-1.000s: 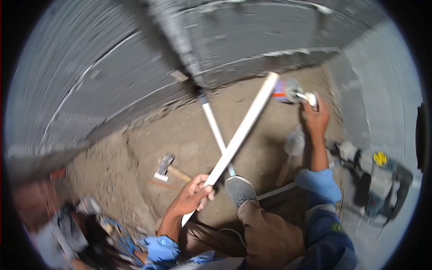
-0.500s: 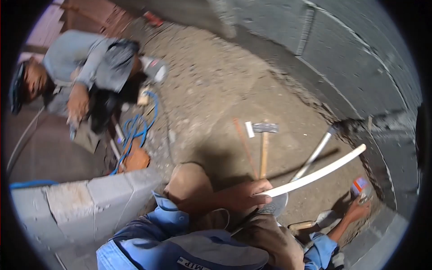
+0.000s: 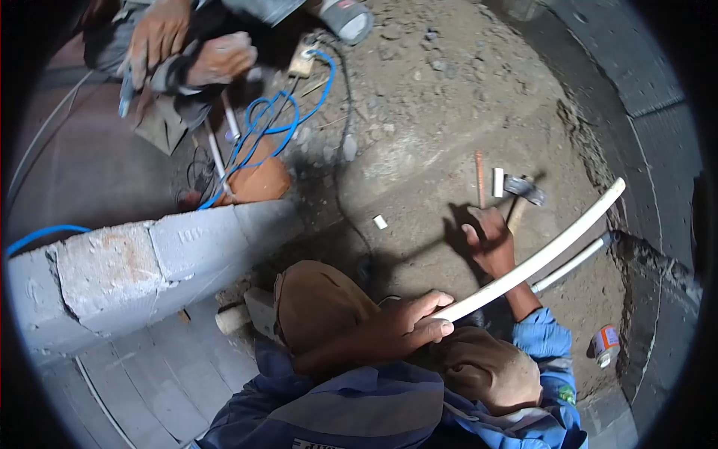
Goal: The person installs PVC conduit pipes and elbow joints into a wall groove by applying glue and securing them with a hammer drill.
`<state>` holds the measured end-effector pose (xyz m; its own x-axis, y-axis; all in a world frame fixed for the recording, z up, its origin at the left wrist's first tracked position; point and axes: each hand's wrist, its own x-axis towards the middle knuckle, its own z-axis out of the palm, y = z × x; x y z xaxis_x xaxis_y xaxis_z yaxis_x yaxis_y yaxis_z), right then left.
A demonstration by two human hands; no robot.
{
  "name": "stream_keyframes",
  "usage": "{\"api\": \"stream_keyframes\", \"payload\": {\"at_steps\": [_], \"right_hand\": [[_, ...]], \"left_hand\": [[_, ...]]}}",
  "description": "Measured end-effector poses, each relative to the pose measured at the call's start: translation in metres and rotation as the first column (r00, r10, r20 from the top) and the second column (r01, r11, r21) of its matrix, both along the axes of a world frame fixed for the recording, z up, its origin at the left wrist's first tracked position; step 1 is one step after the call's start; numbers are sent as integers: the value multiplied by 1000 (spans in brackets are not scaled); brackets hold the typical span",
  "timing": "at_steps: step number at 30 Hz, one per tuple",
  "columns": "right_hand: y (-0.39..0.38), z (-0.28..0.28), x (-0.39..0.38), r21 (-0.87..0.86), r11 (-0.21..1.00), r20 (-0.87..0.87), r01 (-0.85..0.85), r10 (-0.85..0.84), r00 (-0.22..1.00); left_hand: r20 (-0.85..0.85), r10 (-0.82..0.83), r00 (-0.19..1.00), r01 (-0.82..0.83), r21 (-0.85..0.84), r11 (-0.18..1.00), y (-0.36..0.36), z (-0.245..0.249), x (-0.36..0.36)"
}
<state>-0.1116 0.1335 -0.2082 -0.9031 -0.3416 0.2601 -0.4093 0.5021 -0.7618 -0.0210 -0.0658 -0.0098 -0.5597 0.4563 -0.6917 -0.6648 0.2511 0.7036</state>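
My left hand (image 3: 411, 325) is closed around the lower end of a long, slightly curved white plastic pipe (image 3: 538, 258), which slants up to the right. Beyond the pipe, my right hand (image 3: 491, 241) reaches low over the dirt floor, thumb spread away from the fingers. Its fingertips are right at the near end of a thin reddish-orange strip (image 3: 480, 176). Beside the strip lie a short white pipe piece (image 3: 498, 182) and a hammer (image 3: 525, 190), its handle partly behind my hand. An orange-and-white can (image 3: 606, 344) stands to the right of my right sleeve.
A second pipe (image 3: 572, 262) runs to the grey wall (image 3: 658, 165) at right. At upper left a co-worker's hands (image 3: 161, 37) are near a tangled blue cable (image 3: 288, 112) and a power socket (image 3: 302, 60). A concrete block wall (image 3: 194, 243) stands at left. Another white piece (image 3: 380, 222) lies mid-floor.
My right hand has let go of the can and moved up and left to the reddish strip. The left hand keeps hold of the pipe. The view has turned and shifted.
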Motion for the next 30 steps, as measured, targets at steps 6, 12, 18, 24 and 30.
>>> {"api": "stream_keyframes", "payload": {"at_steps": [6,12,18,24,30], "right_hand": [[-96,5,-39,-93,958,-28,-272,271,962],[-188,7,-42,31,803,-82,-595,596,799],[-234,-95,91,141,549,-273,-824,822,500],[-207,-45,81,83,674,239,-734,702,671],[-92,9,-20,-679,713,700,173,559,445]], "left_hand": [[-26,163,986,-165,-69,984,-30,8,32],[1,240,971,-240,-75,968,-43,23,52],[-8,317,948,-317,-39,948,-55,27,61],[-83,239,967,-244,-60,968,-61,21,57],[-102,253,962,-260,-69,963,-74,28,50]]}}
